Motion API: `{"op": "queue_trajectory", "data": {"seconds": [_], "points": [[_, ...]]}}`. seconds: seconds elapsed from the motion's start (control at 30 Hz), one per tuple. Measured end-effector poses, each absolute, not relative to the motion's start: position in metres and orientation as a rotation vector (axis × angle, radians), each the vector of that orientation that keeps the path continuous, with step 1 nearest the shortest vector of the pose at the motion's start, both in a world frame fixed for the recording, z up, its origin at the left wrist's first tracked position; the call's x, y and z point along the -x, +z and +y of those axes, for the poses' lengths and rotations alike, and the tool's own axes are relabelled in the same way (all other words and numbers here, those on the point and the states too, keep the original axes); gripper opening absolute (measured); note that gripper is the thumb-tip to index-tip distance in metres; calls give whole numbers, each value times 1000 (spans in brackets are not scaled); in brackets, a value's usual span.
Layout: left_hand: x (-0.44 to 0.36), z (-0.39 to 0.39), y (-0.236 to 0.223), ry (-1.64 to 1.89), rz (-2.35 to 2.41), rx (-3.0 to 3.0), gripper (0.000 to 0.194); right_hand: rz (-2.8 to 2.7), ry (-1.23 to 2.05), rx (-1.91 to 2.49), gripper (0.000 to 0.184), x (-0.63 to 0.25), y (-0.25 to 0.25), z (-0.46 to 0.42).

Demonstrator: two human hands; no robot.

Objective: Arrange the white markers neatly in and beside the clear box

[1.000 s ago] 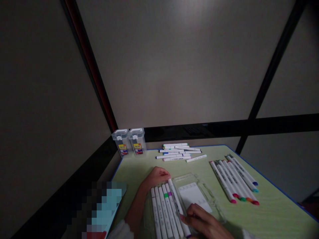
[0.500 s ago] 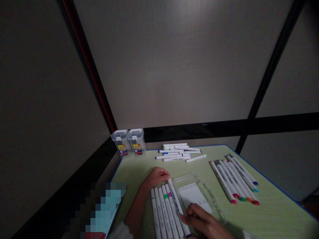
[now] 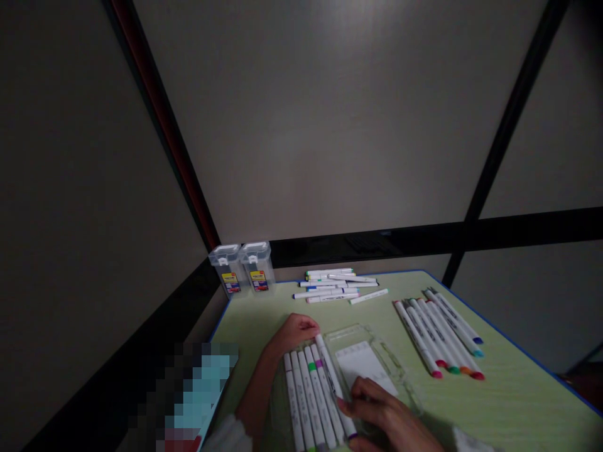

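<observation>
A white marker [image 3: 332, 380] with a purple end lies along the right side of a row of white markers [image 3: 304, 402] in a clear plastic case [image 3: 277, 411]. My left hand [image 3: 296, 329] is curled at its far end, the fingertips closed on the tip. Near the purple end, my right hand [image 3: 384, 414] grips the same marker between thumb and fingers. Green and violet bands show on two of the neighbouring markers. Beside the row, the case's other half [image 3: 351, 334] lies open with a white card [image 3: 365, 364] in it, partly covered by my right hand.
Two lidded clear containers [image 3: 257, 270] stand at the table's back left corner. A loose pile of markers [image 3: 336, 285] lies at the back. More markers [image 3: 443, 333] with coloured ends lie side by side on the right. A pixelated area [image 3: 202, 389] is at lower left.
The view has shifted slightly. Both hands stay at the same marker, with my right fingers a little further around its purple end.
</observation>
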State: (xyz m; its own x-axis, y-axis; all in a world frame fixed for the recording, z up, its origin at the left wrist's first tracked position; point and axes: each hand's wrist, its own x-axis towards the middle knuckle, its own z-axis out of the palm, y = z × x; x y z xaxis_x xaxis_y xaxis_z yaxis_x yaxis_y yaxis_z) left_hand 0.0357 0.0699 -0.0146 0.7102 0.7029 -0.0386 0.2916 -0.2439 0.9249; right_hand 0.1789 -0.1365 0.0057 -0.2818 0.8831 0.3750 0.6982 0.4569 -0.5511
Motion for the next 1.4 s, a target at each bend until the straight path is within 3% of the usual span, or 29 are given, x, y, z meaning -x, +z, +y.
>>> {"op": "queue_trajectory", "data": {"seconds": [0.43, 0.93, 1.4], "points": [[-38, 69, -17, 501, 817, -1794, 20, -2188, 436, 1403, 23, -182, 15, -129], [-36, 72, -19, 469, 815, -1790, 16, -2330, 28, 1382, 33, -182, -6, -128], [-38, 69, -13, 468, 750, -1726, 18, -2363, 45, 1419, 38, -181, -3, -127]]}}
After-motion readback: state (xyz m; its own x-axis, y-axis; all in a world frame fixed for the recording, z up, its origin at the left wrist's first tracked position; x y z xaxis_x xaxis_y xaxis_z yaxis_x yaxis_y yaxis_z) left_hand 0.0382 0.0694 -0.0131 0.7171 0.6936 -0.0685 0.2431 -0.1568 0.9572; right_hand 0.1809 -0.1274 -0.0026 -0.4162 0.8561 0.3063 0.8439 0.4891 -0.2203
